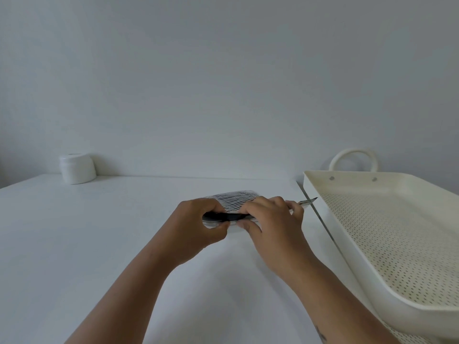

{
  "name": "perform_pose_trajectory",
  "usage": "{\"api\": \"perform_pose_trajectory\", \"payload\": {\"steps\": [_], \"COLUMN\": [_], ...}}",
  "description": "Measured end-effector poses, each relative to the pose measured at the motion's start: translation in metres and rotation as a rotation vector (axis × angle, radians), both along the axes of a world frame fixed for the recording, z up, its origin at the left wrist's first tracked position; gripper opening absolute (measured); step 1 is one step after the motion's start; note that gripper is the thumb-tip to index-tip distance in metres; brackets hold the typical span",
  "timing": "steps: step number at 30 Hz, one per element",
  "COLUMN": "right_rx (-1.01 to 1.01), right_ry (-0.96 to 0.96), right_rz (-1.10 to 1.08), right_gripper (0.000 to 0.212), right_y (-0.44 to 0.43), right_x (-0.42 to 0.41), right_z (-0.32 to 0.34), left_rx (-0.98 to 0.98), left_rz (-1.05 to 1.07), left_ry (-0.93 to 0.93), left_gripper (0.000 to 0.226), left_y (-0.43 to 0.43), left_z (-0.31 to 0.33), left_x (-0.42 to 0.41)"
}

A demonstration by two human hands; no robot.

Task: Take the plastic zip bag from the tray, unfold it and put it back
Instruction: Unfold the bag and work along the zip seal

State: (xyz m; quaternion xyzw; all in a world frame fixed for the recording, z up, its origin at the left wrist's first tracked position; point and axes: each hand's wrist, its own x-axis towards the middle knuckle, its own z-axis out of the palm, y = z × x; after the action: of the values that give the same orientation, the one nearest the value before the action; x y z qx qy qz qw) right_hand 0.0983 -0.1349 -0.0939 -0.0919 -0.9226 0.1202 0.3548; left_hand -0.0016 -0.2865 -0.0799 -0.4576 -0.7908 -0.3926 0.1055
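The plastic zip bag [234,200], clear with black and white stripes showing, lies folded on the white table, left of the tray. My left hand [198,219] pinches its near edge at the left end. My right hand [270,219] pinches the same edge further right, fingers curled over the top. One corner of the bag [309,201] pokes out to the right past my right hand, close to the tray. The cream tray [323,219], perforated inside and with a loop handle at the back, holds nothing that I can see.
A white round jar [77,168] stands at the back left of the table [99,232] against the wall. The tray sits on a separate surface to the right, with a narrow gap [320,220] between it and the table.
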Motion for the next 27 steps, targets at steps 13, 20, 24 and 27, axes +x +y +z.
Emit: {"api": "perform_pose_trajectory", "payload": {"steps": [13, 20, 24, 27], "right_rx": [-0.153, -0.44, -0.534, -0.601], "right_ry": [0.073, 0.147, 0.138, 0.143], "right_rz": [-0.028, 0.071, 0.134, 0.184], "right_gripper": [0.003, 0.019, 0.015, 0.013], "right_y": [0.011, 0.011, 0.01, 0.011], "right_x": [0.002, 0.007, 0.009, 0.011], "right_z": [0.003, 0.01, 0.014, 0.016], "left_rx": [0.17, 0.242, 0.243, 0.242], "left_rz": [0.005, 0.011, 0.007, 0.028], "left_ry": [-0.229, -0.252, -0.247, -0.239], "left_gripper": [0.004, 0.02, 0.027, 0.028], "left_y": [-0.001, -0.001, 0.0, 0.001], "left_z": [0.001, 0.001, -0.003, -0.002], "left_x": [-0.002, -0.005, -0.008, -0.007]}}
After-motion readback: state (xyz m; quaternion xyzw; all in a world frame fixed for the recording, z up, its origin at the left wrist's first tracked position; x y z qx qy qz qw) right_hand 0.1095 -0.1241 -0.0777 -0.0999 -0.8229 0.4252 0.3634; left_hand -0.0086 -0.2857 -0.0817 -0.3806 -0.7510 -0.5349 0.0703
